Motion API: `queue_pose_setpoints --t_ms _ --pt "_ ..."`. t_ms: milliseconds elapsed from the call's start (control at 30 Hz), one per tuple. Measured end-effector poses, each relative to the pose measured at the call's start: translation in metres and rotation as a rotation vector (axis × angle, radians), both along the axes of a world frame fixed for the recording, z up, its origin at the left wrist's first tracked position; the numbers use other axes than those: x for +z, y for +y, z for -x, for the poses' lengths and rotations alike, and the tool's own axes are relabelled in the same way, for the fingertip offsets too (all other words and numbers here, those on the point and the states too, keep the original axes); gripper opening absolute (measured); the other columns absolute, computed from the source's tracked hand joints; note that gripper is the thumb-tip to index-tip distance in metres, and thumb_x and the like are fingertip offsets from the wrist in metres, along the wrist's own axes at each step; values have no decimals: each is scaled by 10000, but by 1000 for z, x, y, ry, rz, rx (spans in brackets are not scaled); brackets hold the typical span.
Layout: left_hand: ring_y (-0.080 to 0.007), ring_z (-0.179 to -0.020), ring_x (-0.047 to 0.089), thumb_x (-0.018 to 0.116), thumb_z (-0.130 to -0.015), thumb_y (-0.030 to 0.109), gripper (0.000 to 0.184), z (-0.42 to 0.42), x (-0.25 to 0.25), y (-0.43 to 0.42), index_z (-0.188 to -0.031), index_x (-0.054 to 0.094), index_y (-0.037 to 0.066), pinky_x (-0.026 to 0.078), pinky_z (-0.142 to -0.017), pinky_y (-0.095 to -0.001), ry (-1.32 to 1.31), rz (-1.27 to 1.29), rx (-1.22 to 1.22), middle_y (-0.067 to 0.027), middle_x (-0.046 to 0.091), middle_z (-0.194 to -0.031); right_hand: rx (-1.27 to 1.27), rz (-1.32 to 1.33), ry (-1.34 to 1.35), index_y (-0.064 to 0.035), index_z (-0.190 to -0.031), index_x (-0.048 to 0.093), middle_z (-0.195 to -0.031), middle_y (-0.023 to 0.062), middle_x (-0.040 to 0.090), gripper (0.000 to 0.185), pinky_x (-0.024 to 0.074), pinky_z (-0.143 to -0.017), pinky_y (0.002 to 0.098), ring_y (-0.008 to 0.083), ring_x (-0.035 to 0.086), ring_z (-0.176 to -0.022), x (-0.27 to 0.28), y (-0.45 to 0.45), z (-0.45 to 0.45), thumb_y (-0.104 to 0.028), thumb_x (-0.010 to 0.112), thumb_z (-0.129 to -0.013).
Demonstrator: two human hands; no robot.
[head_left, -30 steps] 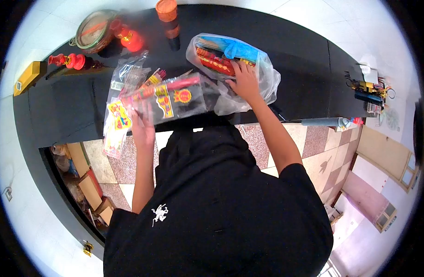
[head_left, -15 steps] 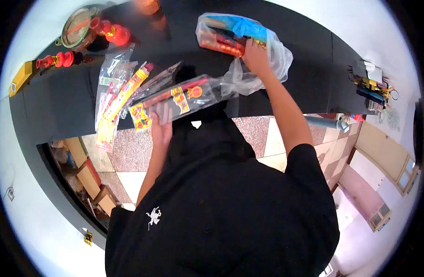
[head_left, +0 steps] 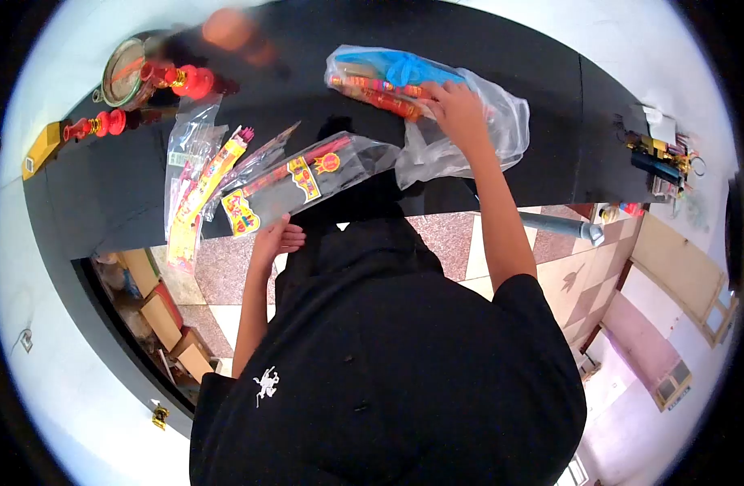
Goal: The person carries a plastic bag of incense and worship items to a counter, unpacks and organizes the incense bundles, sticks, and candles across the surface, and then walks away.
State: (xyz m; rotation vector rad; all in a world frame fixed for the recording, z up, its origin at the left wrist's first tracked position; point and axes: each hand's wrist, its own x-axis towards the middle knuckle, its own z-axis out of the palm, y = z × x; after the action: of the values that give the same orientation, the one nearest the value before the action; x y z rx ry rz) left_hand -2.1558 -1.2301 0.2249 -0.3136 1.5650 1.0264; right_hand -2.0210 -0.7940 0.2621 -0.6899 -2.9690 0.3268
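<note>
My right hand [head_left: 461, 115] is at the far side of the black table, its fingers bent over the clear plastic bag [head_left: 501, 121]. In that bag lie long red packs [head_left: 384, 99] and a blue plastic wrapping [head_left: 404, 68]; exactly what the fingertips pinch is partly hidden. My left hand [head_left: 278, 241] hovers at the table's front edge, fingers loosely apart and holding nothing. Just beyond it rests a clear packet of red sticks [head_left: 314, 176] with yellow labels. To the left lie a yellow-wrapped bundle of pink incense sticks [head_left: 212, 180] and clear sleeves [head_left: 195, 130].
Red candle holders [head_left: 195, 82], a bowl-shaped burner [head_left: 126, 73] and a yellow box [head_left: 42, 151] stand at the back left. A blurred orange-red object [head_left: 226, 29] is at the far edge. Small items [head_left: 659, 158] crowd the right end. A grey tube [head_left: 558, 227] sits below the table edge.
My left hand has come off the clear packet and drawn back toward the table's front edge. My right hand stays at the plastic bag, which has shifted and spread slightly.
</note>
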Motion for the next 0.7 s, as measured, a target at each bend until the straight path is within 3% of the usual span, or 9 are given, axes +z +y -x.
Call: queue_pose_setpoints --t_ms 67,100,167,233,333,433,533,633,700 --pt "-197 -690 714 548 -991 497 555 9 5 18 -873 695 -25 576 -650 -298 325 2 -187 -125 706 -732 -73 -47 -107 -153 -1088 655 -893 93 676 342 477 -748 459 313 646 -913 1 -7 -8 -444 635 -910" --pt "-153 -566 671 559 -988 476 550 22 26 44 -772 686 -14 530 -551 -276 363 141 -292 -82 662 -614 -121 -1 -107 -154 -1074 658 -869 89 680 356 473 -752 462 314 649 -899 -3 -6 -12 -464 641 -900" --pt "-142 -511 646 578 -976 451 520 43 47 92 -739 674 -2 510 -520 -278 568 70 -430 -73 643 -576 -225 93 -109 -157 -1046 663 -820 80 690 385 466 -760 469 316 657 -871 -11 -8 -23 -504 653 -881" --pt "-200 -476 630 599 -957 421 467 63 48 136 -779 672 -4 513 -534 -322 888 82 -619 -85 635 -565 -211 37 -31 -130 -1004 664 -760 86 673 381 454 -699 453 307 657 -776 -5 -10 -28 -481 692 -860" --pt "-298 -619 672 645 -913 413 404 75 66 196 -896 676 10 542 -654 -394 731 1 -578 -131 672 -669 -235 51 88 -101 -958 667 -721 90 658 359 454 -675 427 290 653 -718 -4 -11 -36 -424 751 -826" --pt "-359 -772 680 695 -861 403 405 84 28 192 -1023 654 35 535 -766 -453 1191 -13 -856 -154 696 -777 -340 294 249 -97 -934 663 -767 91 664 351 452 -697 407 288 640 -775 -9 -12 -43 -398 781 -800" --pt "-383 -931 653 757 -788 380 491 93 -10 177 -1134 610 64 522 -828 -468 1041 26 -794 -187 662 -1003 -354 478 419 -93 -950 663 -821 97 661 296 447 -730 384 281 611 -808 -6 -11 -36 -325 781 -809" --pt "-381 -1049 591 793 -751 334 535 96 -12 160 -1181 587 89 496 -885 -470 1350 -24 -603 -200 564 -1147 -285 455 551 -92 -985 671 -829 93 638 236 443 -745 366 277 582 -802 19 -14 -18 -261 754 -843" --pt "-371 -1114 538 810 -730 305 577 110 -12 153 -1220 572 116 470 -924 -477 1475 53 -677 -206 493 -1212 -239 417 643 -99 -1008 674 -833 81 623 220 435 -750 372 276 573 -807 49 -17 6 -245 738 -856"
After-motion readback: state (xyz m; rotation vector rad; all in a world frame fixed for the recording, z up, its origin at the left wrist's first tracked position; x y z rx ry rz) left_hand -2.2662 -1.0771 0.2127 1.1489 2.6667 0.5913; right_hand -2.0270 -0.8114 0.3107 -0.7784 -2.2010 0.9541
